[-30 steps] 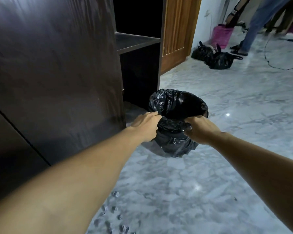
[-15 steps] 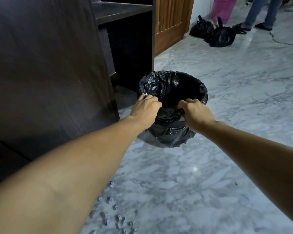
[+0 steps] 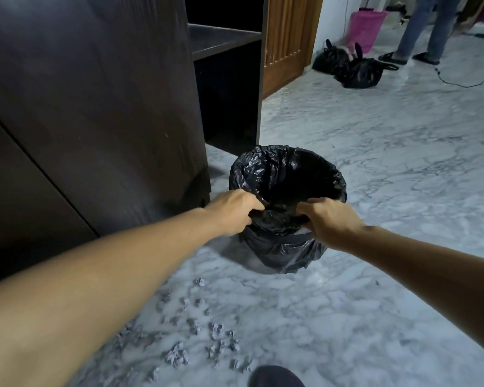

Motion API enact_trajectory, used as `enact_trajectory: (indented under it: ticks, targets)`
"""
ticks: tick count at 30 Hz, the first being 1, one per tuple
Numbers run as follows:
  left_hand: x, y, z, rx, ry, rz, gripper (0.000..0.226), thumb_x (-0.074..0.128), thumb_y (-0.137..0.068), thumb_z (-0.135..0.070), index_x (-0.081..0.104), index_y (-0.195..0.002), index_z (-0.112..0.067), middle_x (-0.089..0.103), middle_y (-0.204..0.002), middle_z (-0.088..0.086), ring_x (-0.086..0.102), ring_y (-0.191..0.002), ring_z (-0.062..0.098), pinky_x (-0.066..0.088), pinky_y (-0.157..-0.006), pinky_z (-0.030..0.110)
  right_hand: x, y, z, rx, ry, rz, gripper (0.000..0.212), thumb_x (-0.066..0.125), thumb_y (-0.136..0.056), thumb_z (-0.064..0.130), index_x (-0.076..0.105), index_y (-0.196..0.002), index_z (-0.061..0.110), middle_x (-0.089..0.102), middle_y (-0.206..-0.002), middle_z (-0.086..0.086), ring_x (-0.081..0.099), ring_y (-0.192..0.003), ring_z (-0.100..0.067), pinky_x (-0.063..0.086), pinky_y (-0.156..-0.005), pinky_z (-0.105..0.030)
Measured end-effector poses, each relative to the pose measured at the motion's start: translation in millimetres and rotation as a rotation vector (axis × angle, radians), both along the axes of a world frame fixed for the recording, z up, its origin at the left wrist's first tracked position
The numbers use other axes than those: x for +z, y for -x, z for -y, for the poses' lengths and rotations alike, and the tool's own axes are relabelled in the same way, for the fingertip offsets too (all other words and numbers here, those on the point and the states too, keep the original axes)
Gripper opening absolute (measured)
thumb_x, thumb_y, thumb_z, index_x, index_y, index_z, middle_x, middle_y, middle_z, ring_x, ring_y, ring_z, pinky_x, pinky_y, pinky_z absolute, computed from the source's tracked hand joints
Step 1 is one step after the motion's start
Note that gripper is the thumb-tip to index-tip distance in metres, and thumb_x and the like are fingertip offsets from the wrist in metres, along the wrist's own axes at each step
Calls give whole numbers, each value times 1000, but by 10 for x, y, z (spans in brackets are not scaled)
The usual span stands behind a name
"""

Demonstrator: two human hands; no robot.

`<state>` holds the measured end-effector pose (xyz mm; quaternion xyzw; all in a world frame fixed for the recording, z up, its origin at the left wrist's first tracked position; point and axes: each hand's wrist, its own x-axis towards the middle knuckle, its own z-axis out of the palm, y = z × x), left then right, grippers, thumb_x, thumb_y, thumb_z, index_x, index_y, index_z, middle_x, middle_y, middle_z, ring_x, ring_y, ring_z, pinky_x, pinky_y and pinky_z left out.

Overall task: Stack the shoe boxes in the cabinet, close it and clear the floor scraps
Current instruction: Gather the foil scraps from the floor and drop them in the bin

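A bin lined with a black plastic bag (image 3: pixel 287 180) stands on the marble floor just right of the dark wooden cabinet (image 3: pixel 95 113). My left hand (image 3: pixel 232 209) grips the bin's near rim on the left, and my right hand (image 3: pixel 329 222) grips the near rim on the right. Several crumpled grey paper scraps (image 3: pixel 196 331) lie scattered on the floor in front of the bin, near my feet. The cabinet's doors are shut on the left; an open dark shelf section (image 3: pixel 224 40) shows at its right end. No shoe boxes are visible.
A wooden door (image 3: pixel 288 43) stands behind the cabinet. Two tied black bags (image 3: pixel 352 69) and a pink bag (image 3: pixel 366 26) lie farther back, beside a standing person's legs (image 3: pixel 425 32). A cable (image 3: pixel 467 82) trails on the floor. My dark shoe (image 3: pixel 274 377) shows at the bottom edge.
The bin has come closer to me and toward the scraps while both hands kept hold of its rim. More of the scraps now show at the bottom.
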<state>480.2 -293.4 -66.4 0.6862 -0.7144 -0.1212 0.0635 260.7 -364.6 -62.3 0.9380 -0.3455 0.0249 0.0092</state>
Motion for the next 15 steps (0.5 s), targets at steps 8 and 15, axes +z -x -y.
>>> enact_trajectory:
  ticks: [8, 15]
  targets:
    - [-94, 106, -582, -90, -3, 51, 69, 68, -86, -18, 38, -147, -21, 35, -155, -6, 19, -147, 10, 17, -119, 44, 158, 118, -290, 120, -165, -205, 46, 60, -92, 28, 49, -137, 26, 64, -119, -7, 65, -100, -26, 56, -80, -40]
    - [-6, 113, -994, -22, 1, 59, 83, 66, -88, -27, 18, -154, -19, 4, -163, -1, 4, -150, 13, 4, -121, 46, 191, -89, -609, 54, 47, -316, 36, 57, -92, 35, 55, -124, 19, 65, -110, -3, 66, -91, -26, 52, -63, -32]
